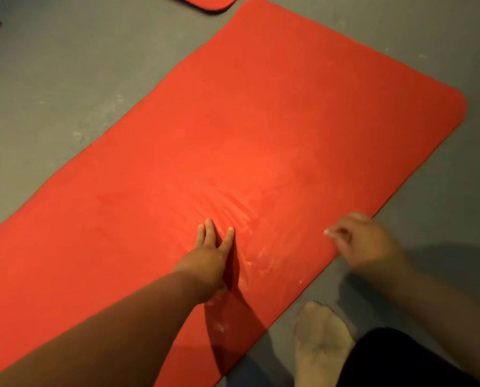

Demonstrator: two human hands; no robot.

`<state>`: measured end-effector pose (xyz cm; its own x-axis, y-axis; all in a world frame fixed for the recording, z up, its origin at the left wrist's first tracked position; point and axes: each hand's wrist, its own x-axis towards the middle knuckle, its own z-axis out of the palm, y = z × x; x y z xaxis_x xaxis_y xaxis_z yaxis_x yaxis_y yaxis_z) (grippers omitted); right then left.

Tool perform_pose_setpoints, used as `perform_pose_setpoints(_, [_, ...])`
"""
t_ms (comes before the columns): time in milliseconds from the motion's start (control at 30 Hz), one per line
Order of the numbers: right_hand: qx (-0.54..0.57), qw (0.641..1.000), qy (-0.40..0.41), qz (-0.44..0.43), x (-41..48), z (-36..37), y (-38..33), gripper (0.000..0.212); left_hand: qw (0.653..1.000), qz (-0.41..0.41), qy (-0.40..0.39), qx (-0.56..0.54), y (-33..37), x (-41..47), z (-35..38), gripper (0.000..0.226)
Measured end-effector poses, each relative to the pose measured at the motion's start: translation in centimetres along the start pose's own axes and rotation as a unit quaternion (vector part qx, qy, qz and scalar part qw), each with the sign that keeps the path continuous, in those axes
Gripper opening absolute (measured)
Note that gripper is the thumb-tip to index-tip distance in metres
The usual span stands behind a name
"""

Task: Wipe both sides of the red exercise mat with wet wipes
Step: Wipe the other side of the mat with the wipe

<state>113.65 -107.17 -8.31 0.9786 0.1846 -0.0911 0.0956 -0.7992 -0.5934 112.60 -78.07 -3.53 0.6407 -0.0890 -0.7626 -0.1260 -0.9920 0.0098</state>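
1. Head view, layout: the red exercise mat (261, 121) lies flat on the grey floor (65, 65), running slantwise, its far end rounded.
2. Head view, hands: the left hand (210, 255) rests on the mat near its right long edge, fingers straight and pressed to the surface, gripping nothing. The right hand (364, 241) sits at that same edge with fingers curled. I cannot tell whether it pinches a wipe, the mat's edge, or nothing.
3. Head view, surface: pale streaks (244, 216) fan out on the mat just beyond the left hand's fingertips, and more pale smears lie between the two hands.
4. Doing the step well, as I judge it: keep the flat hand pinning the mat so it does not creep. Wipe in overlapping strokes from the streaked patch toward the far end, then turn the mat for the underside.
5. Hard to make out:
   - No wet wipe shows plainly; a small white speck at the right fingertips may be one.
   - The mat's near end is cut off by the frame.
   - Beyond the mat's far end, a second red piece (205, 2) is mostly out of frame.
   - A socked foot (321, 333) stands beside the mat's right edge.
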Motion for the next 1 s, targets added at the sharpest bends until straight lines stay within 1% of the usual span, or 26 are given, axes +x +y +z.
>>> perform_pose_setpoints(67, [-0.018, 0.993, 0.071, 0.09, 3.2, -2.9, 2.1, 0.01, 1.0, 0.0, -0.002, 0.001, 0.0, -0.1, 0.2, 0.117])
perform_pose_setpoints(100, [-0.022, 0.989, 0.087, 0.119, 3.9, -3.5, 2.4, 0.01, 1.0, 0.001, -0.003, 0.001, 0.0, -0.1, 0.2, 0.117])
perform_pose_setpoints(167, [-0.041, 0.987, 0.086, 0.127, 2.7, -2.3, 1.2, 0.009, 1.0, 0.006, 0.001, 0.001, -0.1, 0.0, 0.2, 0.117])
perform_pose_setpoints(200, [-0.049, 0.99, 0.08, 0.108, 1.4, -0.8, 0.1, 0.01, 1.0, 0.012, 0.004, 0.001, -0.2, 0.0, 0.1, 0.117])
perform_pose_setpoints(233, [-0.043, 0.994, 0.068, 0.07, -0.2, 0.8, -1.4, 0.013, 1.0, 0.016, 0.008, 0.002, -0.3, 0.1, 0.0, 0.116])
perform_pose_setpoints(267, [-0.025, 0.999, 0.031, 0.001, -1.9, 2.4, -3.1, 0.017, 1.0, 0.019, 0.01, 0.0, -0.4, 0.2, 0.0, 0.117])
perform_pose_setpoints(300, [-0.001, 0.995, -0.032, -0.09, -3.5, 3.8, -4.3, 0.02, 1.0, 0.019, 0.011, -0.002, -0.5, 0.2, 0.0, 0.117])
perform_pose_setpoints(333, [0.008, 0.979, -0.101, -0.174, -4.7, 4.8, -5.5, 0.022, 1.0, 0.019, 0.015, -0.003, -0.6, 0.2, 0.0, 0.118])
perform_pose_setpoints(367, [0.005, 0.96, -0.153, -0.233, -5.2, 5.3, -6.1, 0.023, 1.0, 0.022, 0.021, -0.002, -0.8, 0.2, 0.1, 0.119])
perform_pose_setpoints(400, [-0.002, 0.954, -0.167, -0.25, -4.8, 5.4, -5.7, 0.024, 0.999, 0.026, 0.025, -0.004, -0.9, 0.2, 0.2, 0.12])
perform_pose_setpoints(433, [-0.015, 0.964, -0.131, -0.233, -3.5, 4.9, -4.9, 0.025, 0.999, 0.029, 0.029, -0.01, -1.0, 0.1, 0.3, 0.121])
perform_pose_setpoints(467, [-0.026, 0.983, -0.062, -0.173, -1.6, 4.1, -4.1, 0.025, 0.999, 0.03, 0.037, -0.018, -1.2, 0.1, 0.5, 0.121])
perform_pose_setpoints(500, [-0.04, 0.995, 0.005, -0.086, 0.6, 2.7, -2.7, 0.023, 0.998, 0.032, 0.046, -0.025, -1.5, 0.2, 0.6, 0.121])
perform_pose_setpoints(567, [-0.056, 0.991, 0.087, 0.089, 4.3, 0.1, -0.4, 0.016, 0.997, 0.037, 0.059, -0.036, -1.7, 0.0, 0.7, 0.122])
perform_pose_setpoints(600, [-0.064, 0.982, 0.101, 0.145, 5.0, -0.3, -0.6, 0.012, 0.997, 0.037, 0.063, -0.04, -1.7, 0.0, 0.7, 0.122])
perform_pose_setpoints(633, [-0.086, 0.979, 0.105, 0.15, 4.9, 0.2, -1.6, 0.012, 0.996, 0.038, 0.066, -0.044, -1.7, 0.0, 0.7, 0.123])
perform_pose_setpoints(667, [-0.105, 0.984, 0.099, 0.11, 3.8, 1.7, -3.0, 0.015, 0.996, 0.039, 0.069, -0.049, -1.8, -0.1, 0.8, 0.123])
perform_pose_setpoints(700, [-0.093, 0.992, 0.08, 0.042, 2.1, 3.4, -4.9, 0.019, 0.995, 0.038, 0.074, -0.054, -1.9, -0.1, 0.8, 0.124])
perform_pose_setpoints(733, [-0.077, 0.996, 0.033, -0.03, 0.0, 5.1, -7.0, 0.022, 0.994, 0.039, 0.081, -0.056, -2.1, -0.1, 0.8, 0.125])
perform_pose_setpoints(767, [-0.06, 0.992, -0.042, -0.098, -2.1, 6.5, -8.9, 0.024, 0.994, 0.043, 0.09, -0.054, -2.3, -0.1, 0.9, 0.125])
perform_pose_setpoints(800, [-0.05, 0.979, -0.113, -0.16, -3.7, 7.4, -10.3, 0.023, 0.993, 0.048, 0.098, -0.05, -2.5, -0.3, 1.1, 0.125])
perform_pose_setpoints(867, [-0.047, 0.953, -0.19, -0.232, -4.2, 8.1, -11.2, 0.018, 0.991, 0.06, 0.108, -0.041, -3.1, -0.6, 1.3, 0.119])
perform_pose_setpoints(900, [-0.05, 0.954, -0.182, -0.233, -3.1, 7.8, -10.5, 0.017, 0.99, 0.068, 0.115, -0.039, -3.5, -0.7, 1.1, 0.113])
perform_pose_setpoints(933, [-0.052, 0.967, -0.137, -0.208, -1.4, 7.4, -9.7, 0.015, 0.988, 0.074, 0.127, -0.04, -4.2, -0.7, 0.7, 0.106])
perform_pose_setpoints(967, [-0.053, 0.983, -0.075, -0.159, 0.9, 6.5, -8.7, 0.013, 0.985, 0.077, 0.146, -0.044, -5.1, -0.6, 0.3, 0.1])
perform_pose_setpoints(1000, [-0.063, 0.994, -0.008, -0.084, 3.6, 5.0, -7.6, 0.011, 0.982, 0.076, 0.166, -0.05, -6.1, -0.4, -0.2, 0.096])
